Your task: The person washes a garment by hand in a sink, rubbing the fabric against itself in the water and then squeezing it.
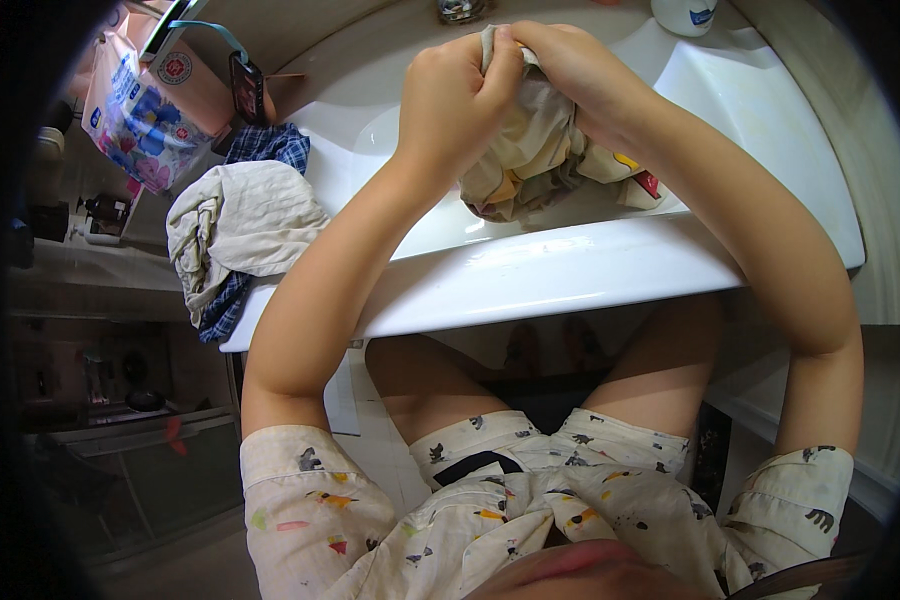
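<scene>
My left hand (461, 97) and my right hand (570, 64) are together over the white washbasin (540, 255), fingers closed on a wet-looking beige printed cloth (529, 124). The cloth hangs bunched from both hands into the bowl. Yellow and red patches of its print show at the right, below my right wrist. Some of the grip is hidden behind my knuckles. Left of my left forearm, a crumpled cream cloth (266, 214) lies over the basin's edge, on top of a blue plaid cloth (274, 146).
A phone (247, 88) leans upright at the back left, beside a flowered plastic pack (146, 112). A metal basin fitting (461, 9) sits at the far rim. A white bottle (684, 15) stands at the back right. Dark pump bottle (109, 208) on the left shelf.
</scene>
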Demonstrator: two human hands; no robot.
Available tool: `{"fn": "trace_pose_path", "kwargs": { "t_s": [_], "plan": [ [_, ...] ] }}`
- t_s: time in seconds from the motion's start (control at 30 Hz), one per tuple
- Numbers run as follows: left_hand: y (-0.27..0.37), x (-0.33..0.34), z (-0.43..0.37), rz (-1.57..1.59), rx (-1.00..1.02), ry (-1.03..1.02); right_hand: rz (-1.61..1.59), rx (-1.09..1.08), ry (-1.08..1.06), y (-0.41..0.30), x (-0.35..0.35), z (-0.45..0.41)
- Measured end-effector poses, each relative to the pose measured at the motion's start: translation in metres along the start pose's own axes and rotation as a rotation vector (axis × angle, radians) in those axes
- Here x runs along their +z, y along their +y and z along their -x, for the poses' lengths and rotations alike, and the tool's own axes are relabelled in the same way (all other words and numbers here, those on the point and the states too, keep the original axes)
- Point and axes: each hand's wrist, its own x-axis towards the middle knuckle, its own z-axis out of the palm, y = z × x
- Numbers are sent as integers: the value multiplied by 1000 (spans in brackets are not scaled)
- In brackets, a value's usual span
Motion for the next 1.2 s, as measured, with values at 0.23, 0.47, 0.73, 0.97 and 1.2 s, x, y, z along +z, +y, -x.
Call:
{"fn": "trace_pose_path", "kwargs": {
  "t_s": [0.23, 0.47, 0.73, 0.97, 1.2],
  "plan": [
    [6, 0, 1, -50, 100, -38, 15, -19, -12, 1, -3, -1],
    [-4, -1, -4, -21, -9, 26, -29, 16, 6, 0, 2, -1],
    [-8, 1, -3, 20, -53, 13, 9, 17, -20, -1, 0, -1],
    [7, 2, 1, -41, 95, -38, 28, 23, 16, 1, -6, -4],
    [7, 0, 1, -112, 104, -41, 5, -16, 17, 0, -1, 0]
  ]
}}
